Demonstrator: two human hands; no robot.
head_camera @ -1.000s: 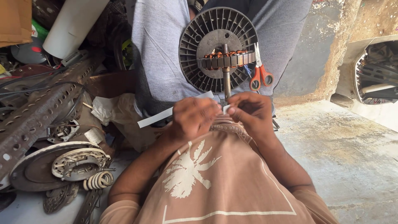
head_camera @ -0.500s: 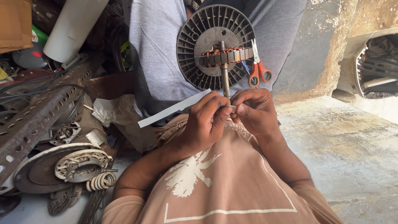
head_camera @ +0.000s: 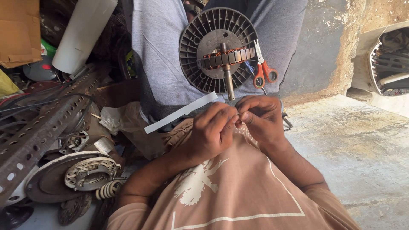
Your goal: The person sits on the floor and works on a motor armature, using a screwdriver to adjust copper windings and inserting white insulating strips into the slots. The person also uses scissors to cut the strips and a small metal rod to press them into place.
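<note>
My left hand (head_camera: 211,133) and my right hand (head_camera: 260,118) meet fingertip to fingertip just below a metal shaft (head_camera: 227,81). They pinch something small that I cannot make out. A long white paper strip (head_camera: 179,113) is held in my left hand and sticks out to the left. The shaft belongs to a fan motor stator with copper windings (head_camera: 226,57), set on a round dark ribbed housing (head_camera: 200,42) that rests against grey cloth (head_camera: 162,64). Orange-handled scissors (head_camera: 264,72) lie beside the housing on its right.
A perforated metal angle bar (head_camera: 42,132) runs along the left over cables and scrap. A white tube (head_camera: 83,34) leans at the upper left. A round motor plate with a winding core (head_camera: 87,174) and a coil spring (head_camera: 110,188) lie lower left. Concrete floor (head_camera: 362,149) spreads right, with a fan guard (head_camera: 390,64) beyond.
Both hands have risen from my chest toward the shaft's tip and closed together. The white strip has lifted with my left hand and now points further up-left.
</note>
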